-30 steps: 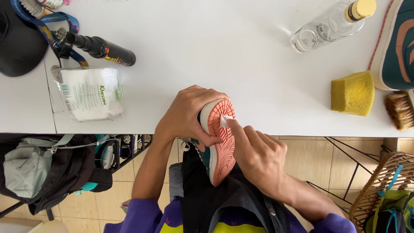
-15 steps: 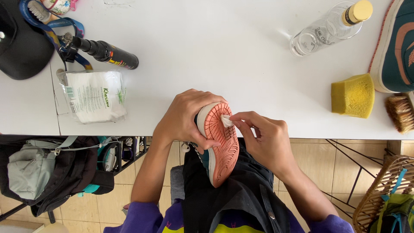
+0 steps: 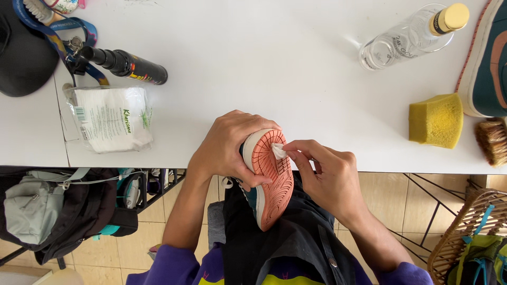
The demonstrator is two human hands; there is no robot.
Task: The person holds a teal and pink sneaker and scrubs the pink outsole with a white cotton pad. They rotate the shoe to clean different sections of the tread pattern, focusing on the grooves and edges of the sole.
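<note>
Pinching white wad (image 3: 277,150), ridged orange sole (image 3: 272,179)

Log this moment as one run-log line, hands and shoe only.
left hand: grips shoe, orange sole up | right hand: presses small white wipe on sole | over white table edge

White table (image 3: 296,68): clear plastic bottle (image 3: 406,39) with yellow cap lying on its side, yellow sponge (image 3: 436,120) just beside a brown brush (image 3: 492,141), second shoe (image 3: 488,68) at the right edge (teal, partly cut off). Left side: black spray can (image 3: 124,64), packet of white wipes (image 3: 112,119), black cap (image 3: 24,55). Below the table: grey-black bag (image 3: 50,211), wicker basket (image 3: 457,237).
</note>
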